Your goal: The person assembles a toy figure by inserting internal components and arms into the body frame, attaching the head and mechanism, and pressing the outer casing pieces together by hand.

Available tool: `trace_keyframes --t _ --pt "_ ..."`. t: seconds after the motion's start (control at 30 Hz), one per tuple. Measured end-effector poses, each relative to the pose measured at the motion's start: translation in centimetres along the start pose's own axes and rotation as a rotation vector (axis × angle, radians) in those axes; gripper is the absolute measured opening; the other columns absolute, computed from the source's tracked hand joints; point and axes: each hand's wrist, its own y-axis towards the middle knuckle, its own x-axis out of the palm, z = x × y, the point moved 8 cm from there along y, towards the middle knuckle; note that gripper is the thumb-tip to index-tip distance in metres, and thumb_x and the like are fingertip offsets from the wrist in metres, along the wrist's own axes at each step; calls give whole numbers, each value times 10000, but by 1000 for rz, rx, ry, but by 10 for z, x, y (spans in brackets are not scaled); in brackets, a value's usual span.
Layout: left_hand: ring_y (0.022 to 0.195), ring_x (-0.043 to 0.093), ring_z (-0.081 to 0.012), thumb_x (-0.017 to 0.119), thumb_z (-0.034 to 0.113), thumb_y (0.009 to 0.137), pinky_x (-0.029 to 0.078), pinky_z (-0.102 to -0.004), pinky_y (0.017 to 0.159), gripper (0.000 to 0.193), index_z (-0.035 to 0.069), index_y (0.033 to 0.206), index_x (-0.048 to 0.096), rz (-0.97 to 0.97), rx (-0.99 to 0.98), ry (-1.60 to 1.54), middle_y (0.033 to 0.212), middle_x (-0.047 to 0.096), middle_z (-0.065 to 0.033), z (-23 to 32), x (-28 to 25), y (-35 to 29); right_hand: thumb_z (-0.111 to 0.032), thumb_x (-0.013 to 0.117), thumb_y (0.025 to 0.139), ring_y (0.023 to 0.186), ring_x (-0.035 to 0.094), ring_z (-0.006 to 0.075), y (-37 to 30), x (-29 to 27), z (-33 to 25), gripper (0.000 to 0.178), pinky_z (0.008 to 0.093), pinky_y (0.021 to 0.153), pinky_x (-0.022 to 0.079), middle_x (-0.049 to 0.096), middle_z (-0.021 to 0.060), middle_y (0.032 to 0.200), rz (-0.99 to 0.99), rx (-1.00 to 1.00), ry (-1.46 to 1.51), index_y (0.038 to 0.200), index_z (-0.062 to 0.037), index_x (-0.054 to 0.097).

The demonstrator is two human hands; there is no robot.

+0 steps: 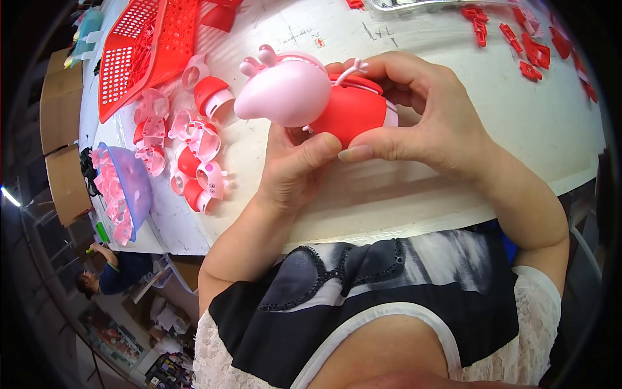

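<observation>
Both hands hold a plastic toy pig with a pale pink head and a red body, just above the white table. My left hand grips it from below, thumb pressed on the red body. My right hand wraps the rear of the red body, fingers over the top and thumb underneath beside the left thumb. The pig's snout points left.
Several more pink-and-red pig toys and loose parts lie to the left. A red slotted basket sits at the far left, a translucent purple bowl of pink parts near the table edge. Small red pieces scatter far right. Another person is below left.
</observation>
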Motion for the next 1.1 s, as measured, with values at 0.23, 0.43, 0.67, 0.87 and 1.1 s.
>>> trace_keyframes --t 0.23,0.43,0.67,0.87,1.1 --pt "1131 464 -262 748 213 655 392 -370 959 732 -31 1238 379 30 -5 -15 1299 398 -152 -2 -1 -2 -122 778 634 985 543 189 -1 2 2 545 294 866 448 544 121 1070 23 -4 30 1073 60 511" --pt "1136 461 -254 742 187 657 388 -370 965 730 -27 1252 375 3 68 29 1298 400 -147 6 -1 0 -135 771 639 1000 527 180 0 5 -1 550 289 876 429 525 96 1062 12 -18 152 1087 29 495" --pt "1123 472 -244 702 141 679 401 -365 951 692 -23 1261 365 -17 132 -12 1298 399 -147 7 -2 3 -117 796 616 1000 528 162 2 4 -3 602 285 896 424 527 91 1055 -30 -70 61 1113 2 478" --pt "1095 490 -246 703 123 661 416 -354 930 710 -14 1265 354 -15 33 -27 1234 438 -152 1 -2 0 -125 800 610 979 549 173 -1 5 -3 610 289 873 445 542 99 1041 -7 -161 -82 1111 11 481" --pt "1033 525 -245 763 177 606 434 -343 895 763 -11 1238 379 47 4 19 1130 505 -143 -1 -4 -1 -149 811 595 946 560 188 -1 4 -4 596 292 833 468 561 109 1004 -16 -101 -181 1072 24 500"
